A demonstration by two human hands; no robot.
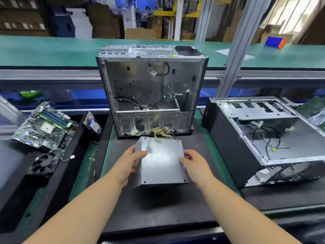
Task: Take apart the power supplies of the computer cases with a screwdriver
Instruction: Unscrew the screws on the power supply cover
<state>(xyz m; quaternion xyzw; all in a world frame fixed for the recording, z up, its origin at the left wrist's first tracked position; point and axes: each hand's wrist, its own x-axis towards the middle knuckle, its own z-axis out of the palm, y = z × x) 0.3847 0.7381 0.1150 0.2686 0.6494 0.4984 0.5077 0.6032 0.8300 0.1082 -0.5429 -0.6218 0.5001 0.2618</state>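
Note:
A grey metal power supply [161, 161] is held just above the black mat [154, 208], in front of an open, upright computer case [151, 92]. My left hand [131, 164] grips its left side, thumb on the top face. My right hand [194, 166] grips its right edge. A bundle of yellow and black cables [161, 132] runs from the power supply's far side to the foot of the case. No screwdriver is in view.
A second open case [263, 138] lies on its side at the right. To the left lie a motherboard [45, 128], a drive [92, 125] and a black fan [44, 163]. A green conveyor [52, 51] runs behind, with a metal post [237, 50].

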